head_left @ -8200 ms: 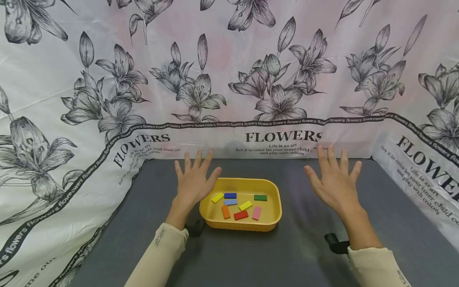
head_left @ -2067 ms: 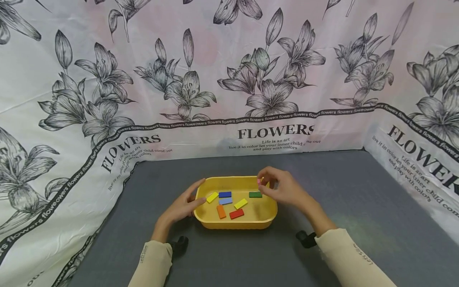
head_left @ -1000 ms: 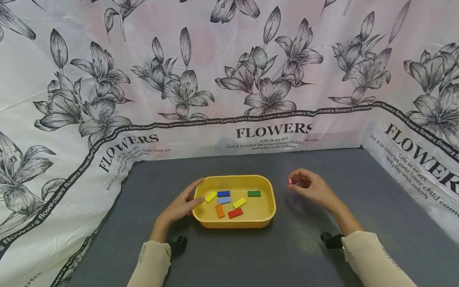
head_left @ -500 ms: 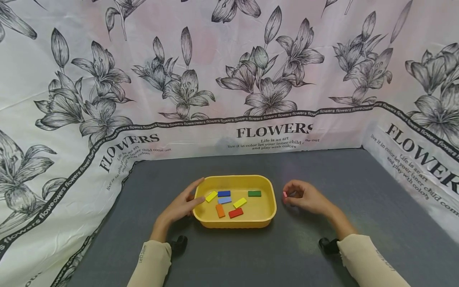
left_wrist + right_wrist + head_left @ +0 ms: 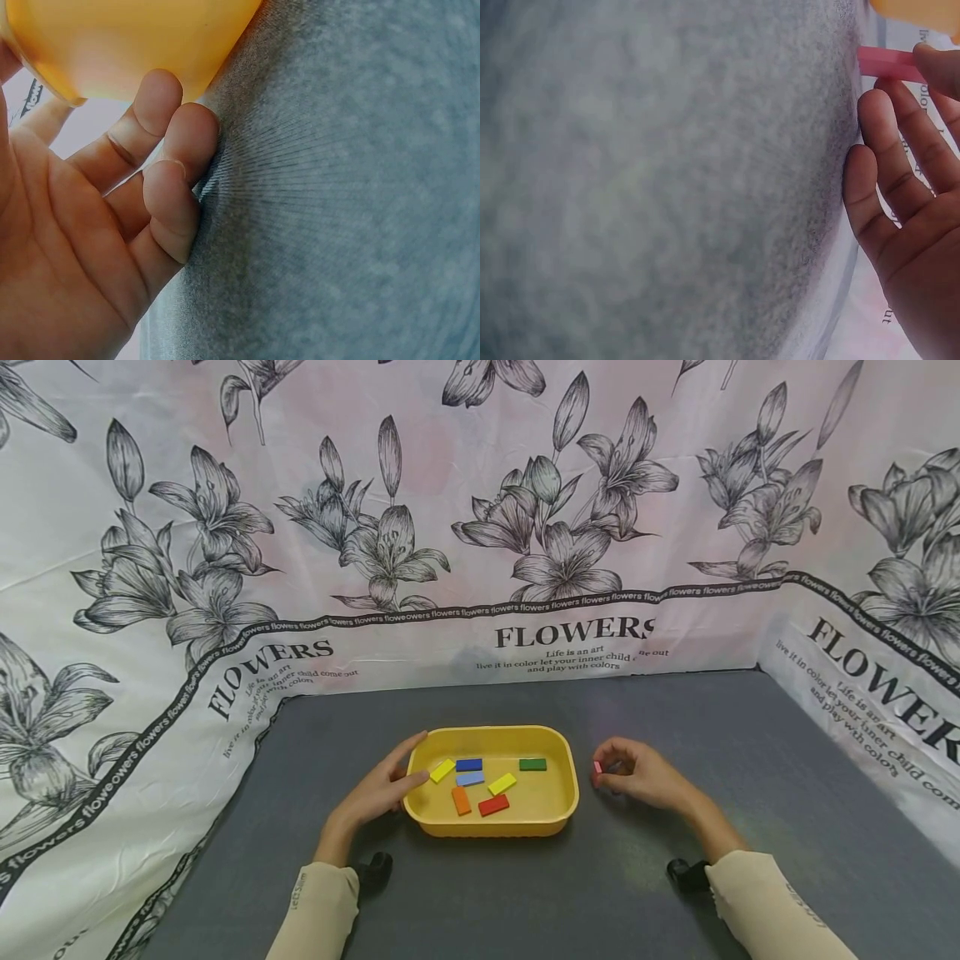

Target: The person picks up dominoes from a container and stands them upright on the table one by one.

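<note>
Pink block: on edge on the mat, just right of the tray, pinched in your fingertips.
Right hand: curled around the block.
Left hand: fingers relaxed, resting against the tray's left wall.
Tray: holds seven coloured blocks.
</note>
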`<state>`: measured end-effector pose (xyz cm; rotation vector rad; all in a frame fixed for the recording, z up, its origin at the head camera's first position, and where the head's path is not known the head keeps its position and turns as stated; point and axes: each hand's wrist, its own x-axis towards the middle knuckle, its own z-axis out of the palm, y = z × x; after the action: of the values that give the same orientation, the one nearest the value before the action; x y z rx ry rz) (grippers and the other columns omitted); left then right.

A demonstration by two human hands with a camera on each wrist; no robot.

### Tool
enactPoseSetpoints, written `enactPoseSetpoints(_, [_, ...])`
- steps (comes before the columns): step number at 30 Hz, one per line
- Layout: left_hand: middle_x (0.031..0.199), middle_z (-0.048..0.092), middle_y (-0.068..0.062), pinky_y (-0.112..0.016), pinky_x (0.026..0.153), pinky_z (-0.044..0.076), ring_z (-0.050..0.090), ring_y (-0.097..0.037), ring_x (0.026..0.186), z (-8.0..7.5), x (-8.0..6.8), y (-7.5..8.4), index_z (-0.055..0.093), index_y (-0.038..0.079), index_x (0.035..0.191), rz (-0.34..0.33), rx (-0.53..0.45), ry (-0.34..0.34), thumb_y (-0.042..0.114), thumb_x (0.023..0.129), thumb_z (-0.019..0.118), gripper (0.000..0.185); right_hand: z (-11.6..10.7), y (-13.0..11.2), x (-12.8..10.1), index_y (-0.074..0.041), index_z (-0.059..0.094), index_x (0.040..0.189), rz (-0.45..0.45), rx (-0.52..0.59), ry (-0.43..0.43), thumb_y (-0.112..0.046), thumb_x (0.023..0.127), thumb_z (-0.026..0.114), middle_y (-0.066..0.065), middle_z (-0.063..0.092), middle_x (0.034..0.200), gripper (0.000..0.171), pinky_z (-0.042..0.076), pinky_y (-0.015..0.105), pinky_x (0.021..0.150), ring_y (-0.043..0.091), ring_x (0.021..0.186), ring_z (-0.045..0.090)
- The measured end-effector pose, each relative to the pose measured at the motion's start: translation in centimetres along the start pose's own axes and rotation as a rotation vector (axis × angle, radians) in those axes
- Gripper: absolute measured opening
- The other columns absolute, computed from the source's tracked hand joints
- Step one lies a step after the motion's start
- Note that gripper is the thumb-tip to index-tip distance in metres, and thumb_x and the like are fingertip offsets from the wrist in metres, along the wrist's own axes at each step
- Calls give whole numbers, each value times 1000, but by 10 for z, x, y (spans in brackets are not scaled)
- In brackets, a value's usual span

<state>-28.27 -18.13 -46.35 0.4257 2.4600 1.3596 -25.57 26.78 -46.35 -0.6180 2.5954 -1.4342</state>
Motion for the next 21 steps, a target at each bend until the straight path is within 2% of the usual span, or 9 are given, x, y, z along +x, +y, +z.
enactPoseSetpoints(9, [75,53,-7,-33,58,46,50,-22,60,0,-1,1,23,39,161,12,-2,-1,37,102,62,71,0,-1,-2,-1,63,113,4,-31,9,-9,93,73,16,72,107,23,58,29,71,27,87,71])
enactPoseSetpoints(14, [78,55,-10,-33,58,47,51,-22,60,0,-1,1,24,39,161,15,-6,-1,37,102,62,71,0,-3,-2,0,63,113,4,-27,9,-8,93,73,17,72,107,23,57,29,70,29,86,71])
enactPoseSetpoints(21, [78,53,-8,-33,57,46,51,-21,62,0,1,-1,21,36,163,9,-9,1,34,103,60,71,0,-5,-2,0,63,114,4,-35,10,-6,93,72,17,71,106,24,56,29,69,30,86,71])
